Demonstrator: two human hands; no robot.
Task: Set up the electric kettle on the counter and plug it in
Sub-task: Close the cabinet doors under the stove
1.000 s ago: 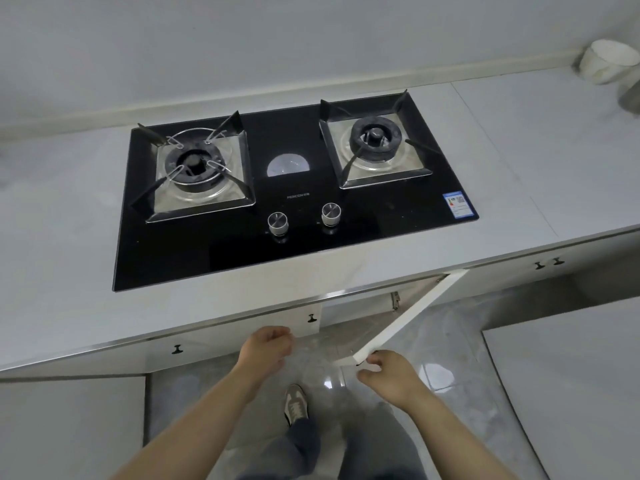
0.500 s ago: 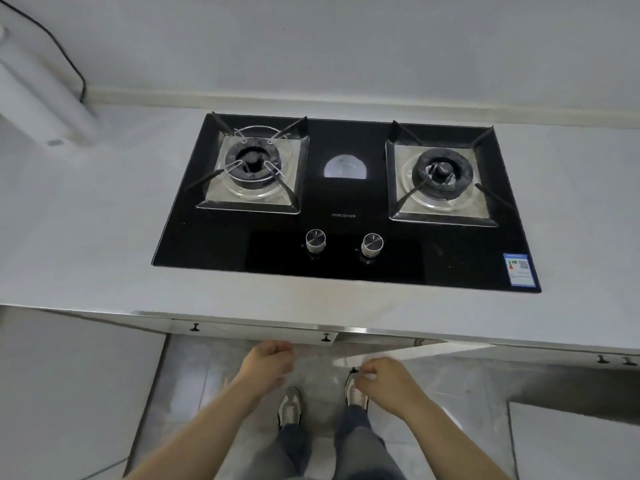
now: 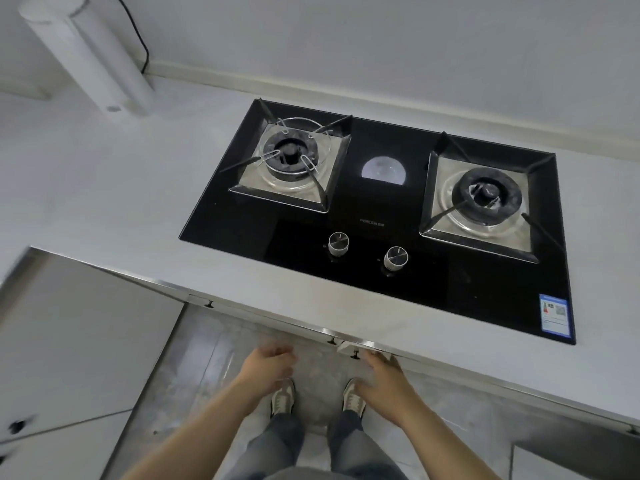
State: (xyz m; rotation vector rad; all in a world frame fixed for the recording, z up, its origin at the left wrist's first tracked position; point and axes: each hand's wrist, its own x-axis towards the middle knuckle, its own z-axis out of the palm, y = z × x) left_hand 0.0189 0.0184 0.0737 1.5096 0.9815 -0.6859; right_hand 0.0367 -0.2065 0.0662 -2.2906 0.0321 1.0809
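No kettle is plainly recognisable. A tall white cylinder stands at the counter's far left corner with a black cord running up the wall behind it; I cannot tell what it is. Both hands are below the grey counter's front edge. My right hand has straight fingers touching the white cabinet door, which is almost flush under the counter. To its left, my left hand hangs loosely curled and holds nothing.
A black two-burner gas hob with two knobs is set into the counter at centre right. Bare counter lies to its left. A lower white surface juts out at the left. My feet stand on the tiled floor.
The cabinet door has swung from half open to almost closed under my right hand, which went from pinching its edge to flat fingers. The view has turned left, bringing the white cylinder in.
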